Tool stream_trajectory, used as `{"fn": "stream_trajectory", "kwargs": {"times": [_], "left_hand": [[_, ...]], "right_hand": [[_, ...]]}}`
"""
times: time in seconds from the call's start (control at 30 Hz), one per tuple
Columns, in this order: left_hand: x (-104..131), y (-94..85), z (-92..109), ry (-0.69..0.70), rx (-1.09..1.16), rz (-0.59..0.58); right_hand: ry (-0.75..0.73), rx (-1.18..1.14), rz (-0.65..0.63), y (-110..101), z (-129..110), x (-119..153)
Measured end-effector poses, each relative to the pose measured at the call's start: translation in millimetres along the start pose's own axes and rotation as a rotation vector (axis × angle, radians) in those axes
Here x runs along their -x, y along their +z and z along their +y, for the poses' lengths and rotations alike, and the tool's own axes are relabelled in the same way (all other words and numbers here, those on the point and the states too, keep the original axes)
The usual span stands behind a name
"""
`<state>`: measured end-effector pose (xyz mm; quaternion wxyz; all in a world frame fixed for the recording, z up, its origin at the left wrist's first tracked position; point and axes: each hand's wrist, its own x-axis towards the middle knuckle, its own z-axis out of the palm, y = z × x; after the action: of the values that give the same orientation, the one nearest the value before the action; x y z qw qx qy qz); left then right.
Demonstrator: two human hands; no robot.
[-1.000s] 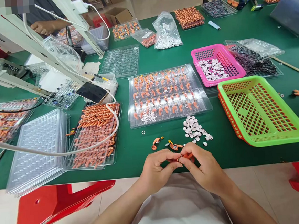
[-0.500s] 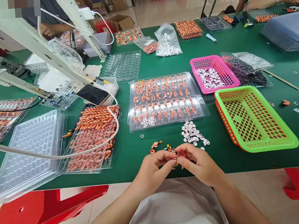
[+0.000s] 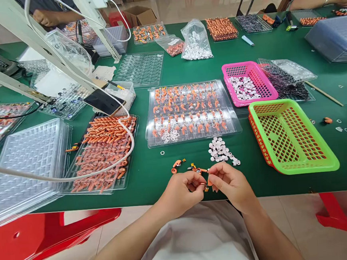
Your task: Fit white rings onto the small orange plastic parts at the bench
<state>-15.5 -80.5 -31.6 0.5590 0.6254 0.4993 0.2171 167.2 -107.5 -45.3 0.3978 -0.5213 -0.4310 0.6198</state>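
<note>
Near the table's front edge, my left hand (image 3: 183,193) pinches a small orange part with a yellow piece (image 3: 206,189) at its lower side; the fingers cover most of it. Close beside it, my right hand (image 3: 232,184) is closed, thumb against forefinger, on a small orange piece (image 3: 209,181). Just beyond my fingertips lie loose orange parts (image 3: 177,163) and small yellow bits. White round pads (image 3: 220,149) are heaped past my right hand. Farther off, a clear tray (image 3: 192,133) holds rows of curved orange parts, with white rings (image 3: 170,135) piled on its near left corner.
To the right stand a green basket (image 3: 307,167) and a pink basket (image 3: 248,65) with white pads. At left are a tray of orange parts (image 3: 103,151), stacked clear trays (image 3: 28,157), a phone (image 3: 103,101) and a white cable (image 3: 75,177). Co-workers' arms show across the table.
My hands have drawn slightly apart, and an orange piece now shows at my right fingertips. The whole view has shifted a little.
</note>
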Motion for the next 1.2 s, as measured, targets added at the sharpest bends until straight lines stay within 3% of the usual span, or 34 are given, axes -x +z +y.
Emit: {"fn": "stream_trajectory", "kwargs": {"times": [0.43,0.6,0.77,1.03,1.2], "left_hand": [[3,4.9,2,0.172,-0.076,0.092],[2,4.4,2,0.044,0.111,0.062],[-5,-1.1,0,-0.122,0.412,-0.01],[-2,-3.8,4,-0.053,0.45,-0.095],[0,-3.4,-2,-0.068,0.515,-0.072]], "right_hand": [[-0.004,0.064,0.005,-1,1,3],[-0.04,0.117,0.0,-2,-1,7],[-0.22,0.26,0.05,-5,1,5],[-0.472,0.561,0.094,2,-9,5],[-0.522,0.628,0.127,3,-6,3]]}}
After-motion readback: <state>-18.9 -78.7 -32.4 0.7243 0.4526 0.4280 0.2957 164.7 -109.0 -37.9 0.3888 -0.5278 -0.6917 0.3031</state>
